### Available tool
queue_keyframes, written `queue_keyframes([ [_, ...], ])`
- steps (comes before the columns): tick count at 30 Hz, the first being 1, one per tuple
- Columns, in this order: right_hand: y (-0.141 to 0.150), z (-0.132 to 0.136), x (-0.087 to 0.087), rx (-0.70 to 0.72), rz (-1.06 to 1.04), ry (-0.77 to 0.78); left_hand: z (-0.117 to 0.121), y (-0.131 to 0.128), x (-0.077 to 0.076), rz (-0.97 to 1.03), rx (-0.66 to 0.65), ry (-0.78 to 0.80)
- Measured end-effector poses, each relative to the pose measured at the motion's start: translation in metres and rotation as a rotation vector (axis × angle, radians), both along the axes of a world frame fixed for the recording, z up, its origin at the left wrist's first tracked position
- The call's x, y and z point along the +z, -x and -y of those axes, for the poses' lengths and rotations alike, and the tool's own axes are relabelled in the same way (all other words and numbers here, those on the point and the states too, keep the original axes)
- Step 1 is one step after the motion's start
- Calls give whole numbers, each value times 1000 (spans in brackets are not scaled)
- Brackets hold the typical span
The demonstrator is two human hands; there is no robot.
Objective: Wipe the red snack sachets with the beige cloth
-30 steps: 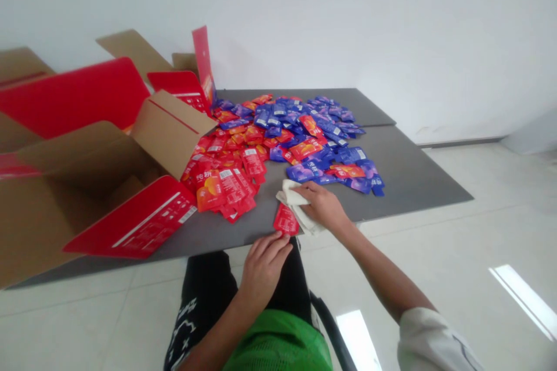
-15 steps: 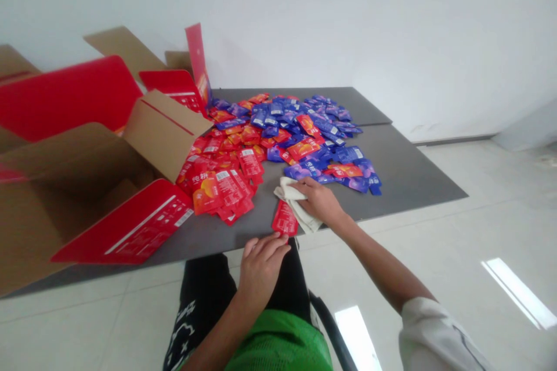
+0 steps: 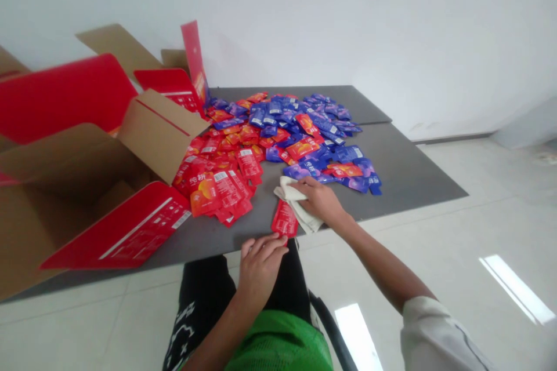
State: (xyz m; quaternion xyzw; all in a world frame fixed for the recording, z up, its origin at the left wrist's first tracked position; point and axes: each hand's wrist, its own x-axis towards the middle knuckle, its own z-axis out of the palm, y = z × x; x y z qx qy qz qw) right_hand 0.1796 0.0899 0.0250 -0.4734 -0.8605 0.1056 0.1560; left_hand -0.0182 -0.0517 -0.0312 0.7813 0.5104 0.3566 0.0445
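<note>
The right grip (image 3: 319, 203) is closed over a folded cloth (image 3: 289, 192), palm down, just right of the lower middle of the tabletop (image 3: 404, 171). The left grip (image 3: 260, 266) is open, its fingers (image 3: 272, 242) spread near the tabletop's near edge. They are at the low end of a lone red sachet (image 3: 285, 219), though I cannot tell whether they touch it. That sachet lies between the hands, against the cloth's left side.

Keeping the cloth flat under the palm, with short strokes, would likely stop it dragging the blue sachets (image 3: 304, 122) just above it. Steadying fingers would keep the lone sachet from sliding over the edge.

Farther out, the blue sachets spread across the upper middle, and red sachets (image 3: 221, 185) crowd the left of the pile. They run up against an open carton (image 3: 65, 197) with red flaps (image 3: 130, 232) at the left of the frame.

Compared with the half-second-earlier view, the hands, cloth and lone sachet are almost unchanged, while the carton sits slightly farther left in the frame.
</note>
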Motion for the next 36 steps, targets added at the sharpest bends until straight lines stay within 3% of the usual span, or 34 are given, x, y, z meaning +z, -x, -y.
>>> queue_keyframes([
  [3,-1,16,6,48,-71,-35,-1,0,-2,14,2,-14],
  [7,7,53,-4,266,-149,107,-2,1,-8,3,34,-40],
  [11,7,29,-12,189,-119,123,-3,0,-7,60,11,6],
  [15,0,-4,2,-2,3,10,-3,0,-3,122,-3,19],
  [18,2,15,8,68,-41,-9,-4,0,-6,137,-5,7],
  [22,10,53,-5,271,-100,117,-4,0,-11,117,37,-30],
  [24,11,49,-12,253,-88,148,-4,0,-11,133,35,-32],
  [26,10,29,-13,176,-59,130,-5,0,-9,161,17,-20],
  [30,5,-10,2,15,58,51,-5,-1,-7,188,7,-16],
  [33,6,4,10,34,17,26,-6,-2,-8,207,6,-29],
  [36,12,39,3,210,-68,94,-6,-1,-12,179,26,-47],
])
